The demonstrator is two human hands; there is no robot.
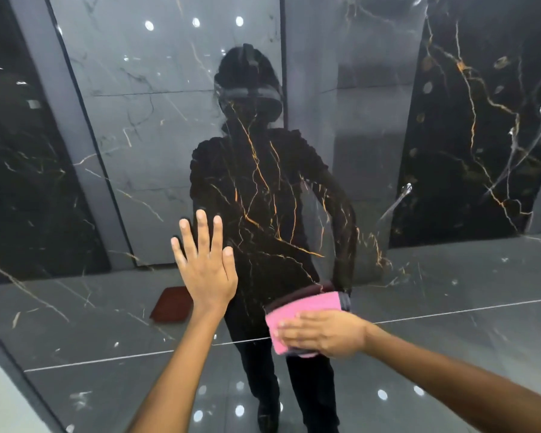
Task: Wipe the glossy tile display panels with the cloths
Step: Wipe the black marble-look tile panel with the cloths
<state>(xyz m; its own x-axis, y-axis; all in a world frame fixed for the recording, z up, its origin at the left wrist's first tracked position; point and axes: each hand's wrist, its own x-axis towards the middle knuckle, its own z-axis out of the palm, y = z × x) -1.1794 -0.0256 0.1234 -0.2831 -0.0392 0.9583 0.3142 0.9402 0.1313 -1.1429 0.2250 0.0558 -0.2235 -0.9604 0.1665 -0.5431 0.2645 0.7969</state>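
Observation:
A glossy black tile panel (263, 189) with gold veins fills the view straight ahead and mirrors a person in dark clothes. My left hand (202, 260) lies flat against it with fingers spread, left of centre. My right hand (322, 334) presses a folded pink cloth (300, 310) with a dark edge flat on the panel, lower right of centre, fingers straight and pointing left. The cloth's reflection shows just above it.
The panel reflects other grey and black marble panels, a tiled floor, ceiling lights and a dark red mat (172, 304). A pale strip (0, 398) runs along the panel's lower left edge. Whitish streaks (397, 201) mark the right part of the panel.

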